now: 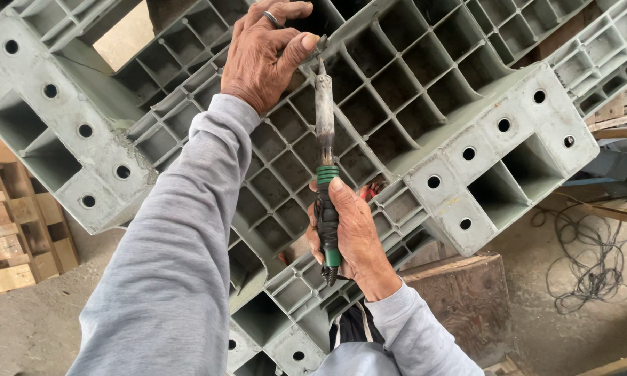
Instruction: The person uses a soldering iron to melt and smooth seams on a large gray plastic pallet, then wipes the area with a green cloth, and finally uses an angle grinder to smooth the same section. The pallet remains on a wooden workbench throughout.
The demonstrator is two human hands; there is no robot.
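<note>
Two bare hands work on a large grey plastic pallet, turned so that its ribbed grid underside faces the camera. The right hand is clenched around the green and black handle of a long soldering-iron-like tool, thumb pressed against the green ribbed collar; the tool's pale, crusted metal shaft points upward and its tip meets one of the pallet's ribs near the top of the view. The left hand, with a ring on one finger, pinches a thin grey strip between thumb and fingers right at the tool's tip, resting against the same rib. Both arms wear light grey sleeves. The pallet's blocky feet with round holes stand out at the left and right. Behind the pallet, stacked wooden pallets lie to the left, a brown wooden box sits just below the right hand, and a tangle of dark cable lies on the concrete floor to the right.
</note>
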